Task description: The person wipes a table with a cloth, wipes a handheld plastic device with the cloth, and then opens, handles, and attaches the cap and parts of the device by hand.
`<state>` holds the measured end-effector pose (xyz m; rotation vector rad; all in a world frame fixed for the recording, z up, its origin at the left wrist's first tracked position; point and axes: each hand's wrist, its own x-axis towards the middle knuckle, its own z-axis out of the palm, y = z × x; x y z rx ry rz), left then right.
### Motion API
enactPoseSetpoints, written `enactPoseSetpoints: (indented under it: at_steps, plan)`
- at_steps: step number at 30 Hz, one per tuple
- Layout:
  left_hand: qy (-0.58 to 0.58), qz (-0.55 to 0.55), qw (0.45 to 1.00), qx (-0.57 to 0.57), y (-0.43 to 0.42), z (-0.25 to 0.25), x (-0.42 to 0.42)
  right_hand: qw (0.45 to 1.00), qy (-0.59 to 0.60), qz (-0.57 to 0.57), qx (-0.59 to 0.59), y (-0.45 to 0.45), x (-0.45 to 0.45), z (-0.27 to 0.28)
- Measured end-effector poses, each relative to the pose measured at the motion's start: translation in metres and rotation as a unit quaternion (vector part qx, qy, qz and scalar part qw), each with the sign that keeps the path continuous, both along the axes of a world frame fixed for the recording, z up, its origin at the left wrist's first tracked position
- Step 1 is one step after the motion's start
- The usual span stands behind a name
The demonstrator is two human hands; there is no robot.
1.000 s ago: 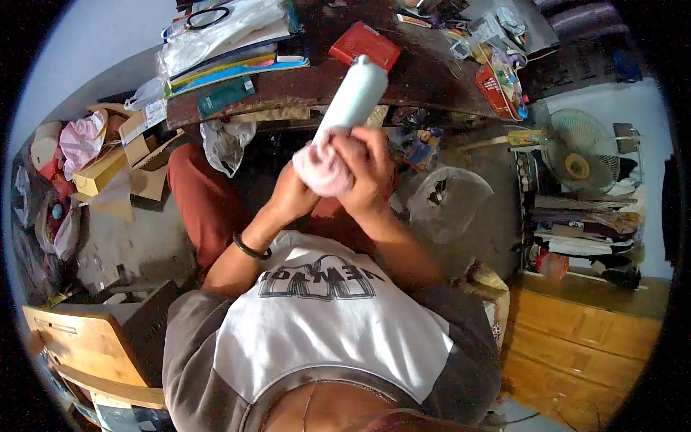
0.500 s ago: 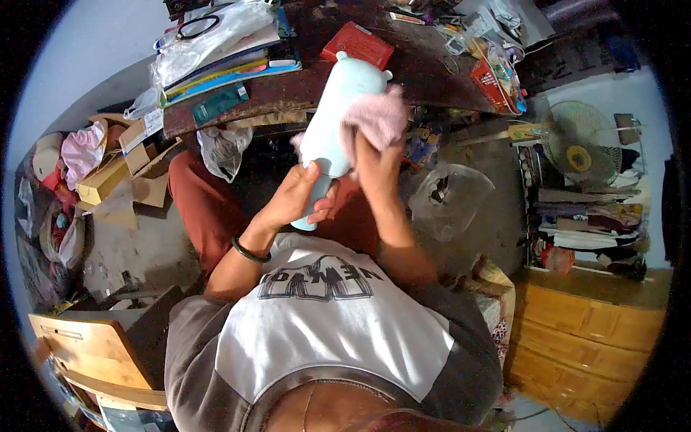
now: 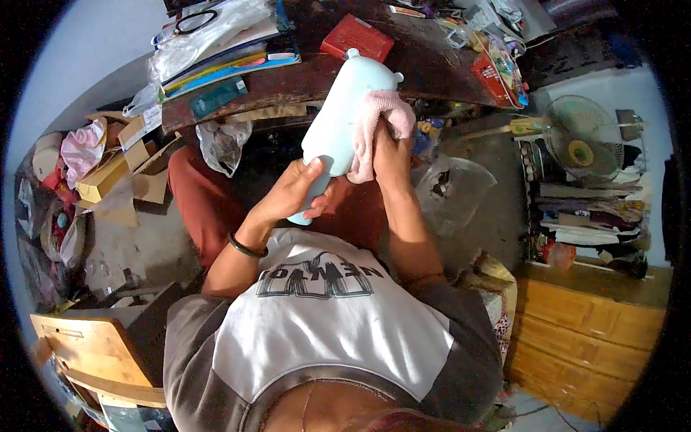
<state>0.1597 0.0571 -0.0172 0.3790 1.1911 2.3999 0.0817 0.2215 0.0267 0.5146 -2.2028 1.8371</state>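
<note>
Dark wood makes up the table [image 3: 443, 75] beyond the person's knees, with a stack of books and papers [image 3: 223, 54] at its left, a red box [image 3: 358, 38] near its middle and a red basket [image 3: 497, 81] at its right edge; a fan [image 3: 581, 137] stands further right, above a set of wooden drawers [image 3: 586, 317]. Clear of the table surface, in front of the person's body, a pale blue object [image 3: 342, 108] is held at a slant, its broad part pointing up and away and its two small knobs seen just below the red box. The left hand [image 3: 291, 191] has it by the narrow handle [image 3: 316, 191]: the thumb presses on the front near where the handle meets the broad part, and the other fingers curl round behind, their tips showing on the far side. That grip probably suits the shape, since the handle is slim enough to wrap and leaves the broad part exposed. The right hand [image 3: 392, 158] is at the object's right side with a pink cloth [image 3: 374, 122] draped over its fingers, the cloth lying against the broad part, perhaps to keep fabric between skin and surface. Most of those fingers are covered, so whether they pinch the cloth or lie flat beneath it cannot be told.
</note>
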Motion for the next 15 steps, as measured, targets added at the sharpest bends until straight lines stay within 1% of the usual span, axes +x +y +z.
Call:
enactPoseSetpoints:
  at_steps: [2,4,5,6,7,8,9,10,11,12,14,15]
  plan:
    - [-0.011,0.005,1.0,0.007,-0.005,-0.002,0.001,1.0,-0.011,0.025,0.014,0.011,-0.001,-0.018]
    - [-0.036,0.01,0.999,0.014,-0.007,0.0,0.003,0.999,-0.043,0.028,0.018,0.011,0.011,-0.019]
    - [-0.025,0.026,0.999,-0.008,-0.006,-0.001,0.003,0.997,-0.065,0.023,0.019,0.011,0.018,-0.017]
    - [-0.014,0.04,0.999,-0.031,-0.004,-0.001,0.003,0.995,-0.074,0.055,-0.031,0.011,0.016,-0.017]
    - [-0.004,0.054,0.997,-0.054,-0.001,-0.002,0.002,0.994,-0.094,0.04,-0.036,0.01,0.013,-0.015]
    - [0.033,0.099,0.981,-0.161,0.002,-0.008,0.003,0.992,-0.116,0.024,-0.042,0.006,0.012,-0.011]
    - [0.046,0.105,0.977,-0.177,0.005,-0.01,0.004,0.989,-0.136,0.01,-0.049,0.001,0.011,-0.005]
    - [0.06,0.113,0.973,-0.193,0.008,-0.01,0.003,0.985,-0.149,0.015,-0.082,-0.006,0.01,0.002]
    - [0.074,0.122,0.968,-0.209,0.008,-0.011,0.002,0.977,-0.178,-0.053,-0.11,-0.013,0.01,0.0]
    - [0.102,0.129,0.948,-0.272,0.006,-0.009,0.001,0.966,-0.23,-0.069,-0.094,-0.01,0.005,-0.004]
    - [0.06,0.131,0.965,-0.217,0.008,0.001,0.008,0.961,-0.253,-0.085,-0.068,-0.009,0.002,-0.008]
    - [0.041,0.132,0.972,-0.189,0.008,0.007,0.009,0.97,-0.222,-0.086,-0.059,-0.011,0.003,-0.007]
